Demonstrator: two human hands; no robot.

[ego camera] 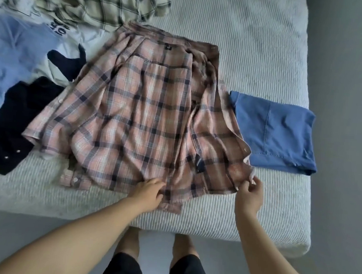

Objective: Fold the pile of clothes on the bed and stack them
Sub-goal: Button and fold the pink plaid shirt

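We are still early in the job, judging by how things are lying. The pink plaid shirt (139,113) is lying spread open in the middle of the bed (255,46), inside facing up, wrinkled and not yet folded. Just to the right of the pink plaid shirt, touching its edge, one blue garment (275,132) is sitting folded flat, so we are counting that as the only piece finished and the start of the stack.

Our left hand (149,192) is resting on the near hem of the pink plaid shirt with fingers loosely bent on the cloth; we cannot tell whether it is pinching the fabric or only pressing it. Our right hand (249,194) is pinching the near right corner of the pink plaid shirt between thumb and fingertips, lifting it slightly.

To the left of the pink plaid shirt the unfolded pile is waiting: a dark navy garment (14,114), a light blue garment (13,50) and a white printed top (63,34). Beyond the pink plaid shirt, a cream checked shirt (103,3) is lying crumpled. We are judging that at least these four, plus the shirt in hand, are still to be folded and stacked
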